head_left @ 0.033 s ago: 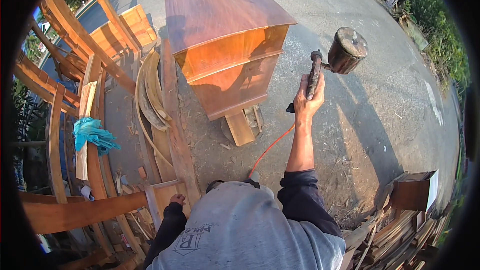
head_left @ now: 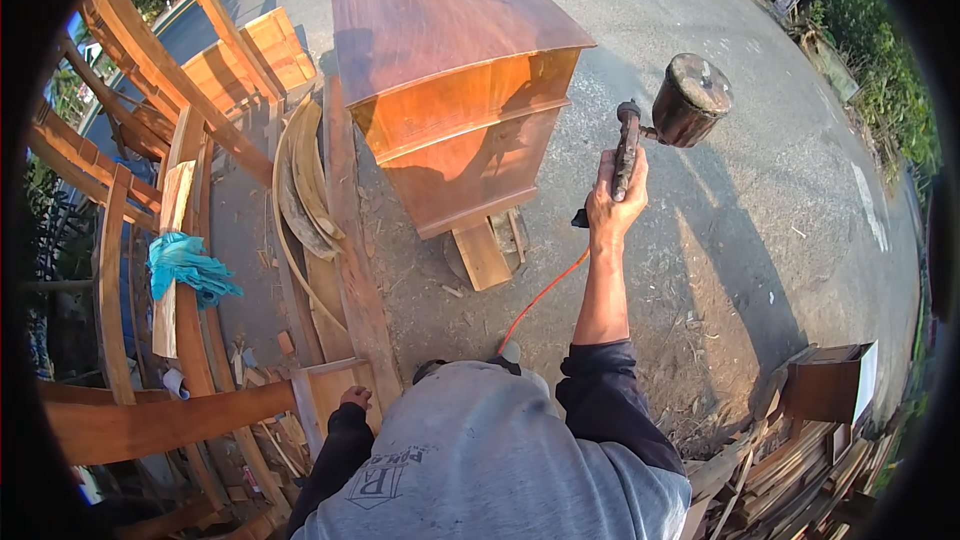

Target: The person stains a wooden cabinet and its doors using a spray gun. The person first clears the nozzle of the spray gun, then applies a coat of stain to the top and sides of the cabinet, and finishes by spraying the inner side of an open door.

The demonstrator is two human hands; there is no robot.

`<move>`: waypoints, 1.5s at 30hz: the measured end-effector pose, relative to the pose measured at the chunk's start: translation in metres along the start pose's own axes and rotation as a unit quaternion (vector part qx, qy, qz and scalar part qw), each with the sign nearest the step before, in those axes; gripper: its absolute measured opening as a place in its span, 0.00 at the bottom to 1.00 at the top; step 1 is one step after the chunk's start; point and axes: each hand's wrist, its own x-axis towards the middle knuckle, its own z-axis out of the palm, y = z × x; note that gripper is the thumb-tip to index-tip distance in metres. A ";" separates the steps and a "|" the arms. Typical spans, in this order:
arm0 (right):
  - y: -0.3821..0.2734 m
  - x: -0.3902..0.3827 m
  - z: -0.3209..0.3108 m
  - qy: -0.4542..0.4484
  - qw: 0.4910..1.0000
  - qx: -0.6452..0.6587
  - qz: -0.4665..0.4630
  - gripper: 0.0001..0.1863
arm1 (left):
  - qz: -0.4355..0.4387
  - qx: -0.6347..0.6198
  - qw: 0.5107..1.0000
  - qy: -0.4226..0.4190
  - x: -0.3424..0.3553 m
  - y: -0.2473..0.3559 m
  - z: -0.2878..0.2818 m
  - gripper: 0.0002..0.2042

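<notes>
My right hand (head_left: 615, 190) is wrapped round the handle of a dark metal spray gun (head_left: 627, 145) with a cup (head_left: 690, 98) on its right. An orange hose (head_left: 545, 290) runs down from below it. Left of the gun stands a reddish-brown wooden cabinet (head_left: 450, 130) with a curved top edge, raised on a round stand with a board (head_left: 478, 252). My left hand (head_left: 356, 397) hangs low beside my body near some boards, fingers curled; what they hold, if anything, is too small to make out.
Timber frames (head_left: 125, 40) fill the left, with a teal cloth (head_left: 190, 265) over one piece. Curved planks (head_left: 305, 190) lie left of the cabinet. A small brown cabinet (head_left: 820, 385) and stacked offcuts (head_left: 790, 480) are at lower right. A road (head_left: 205, 10) and bushes (head_left: 860, 50) lie beyond.
</notes>
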 end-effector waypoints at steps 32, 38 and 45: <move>-0.057 -0.103 0.028 -0.253 0.950 0.176 0.051 0.24 | -0.006 0.020 1.000 0.000 -0.014 -0.023 0.012 0.15; -0.014 -0.062 0.020 -0.170 0.975 0.128 0.062 0.23 | -0.012 -0.003 1.000 -0.011 -0.006 -0.013 0.015 0.17; 0.004 -0.033 0.013 -0.085 0.993 0.069 0.049 0.22 | -0.008 0.012 1.000 0.004 -0.005 -0.003 0.013 0.17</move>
